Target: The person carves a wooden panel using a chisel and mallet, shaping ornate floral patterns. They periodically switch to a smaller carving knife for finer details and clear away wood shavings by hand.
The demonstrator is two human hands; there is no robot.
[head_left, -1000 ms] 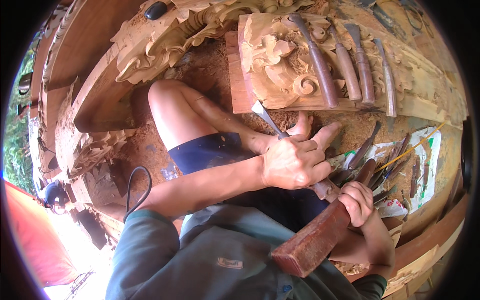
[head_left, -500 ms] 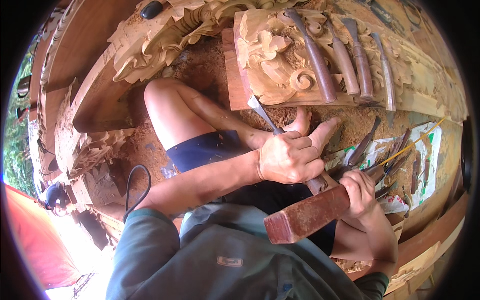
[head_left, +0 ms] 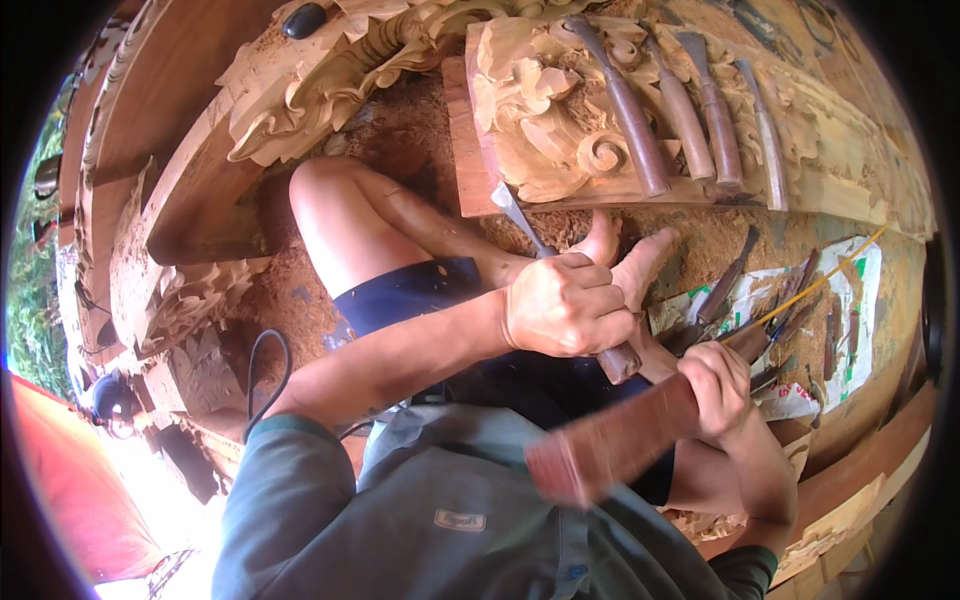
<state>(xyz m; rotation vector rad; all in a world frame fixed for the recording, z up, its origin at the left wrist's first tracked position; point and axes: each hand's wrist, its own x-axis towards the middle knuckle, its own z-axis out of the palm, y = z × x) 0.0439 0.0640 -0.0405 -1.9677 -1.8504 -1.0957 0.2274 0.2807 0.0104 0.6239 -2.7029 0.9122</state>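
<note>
My left hand [head_left: 567, 308] is closed round the handle of a chisel [head_left: 524, 222], whose handle end shows below the fist. The chisel's blade slants up to the near edge of a carved wooden panel [head_left: 545, 150] with leaf and scroll shapes. My right hand [head_left: 718, 388] grips a reddish-brown wooden mallet [head_left: 612, 440]. The mallet's block is blurred by motion and hangs just below the chisel's handle end, apart from it. On the panel lie several chisels with wooden handles, one of them a wide-bladed chisel [head_left: 722, 130].
Wood shavings cover the ground round my bare feet [head_left: 640, 268]. More chisels and a yellow stick [head_left: 815, 283] lie on a white sheet [head_left: 862, 270] at right. A long carved beam [head_left: 300, 100] curves across the upper left. A dark oval object [head_left: 303, 20] rests on it.
The mallet head has dropped slightly, away from the chisel's handle. My left hand and the chisel have shifted a little up and left. Both grips are unchanged.
</note>
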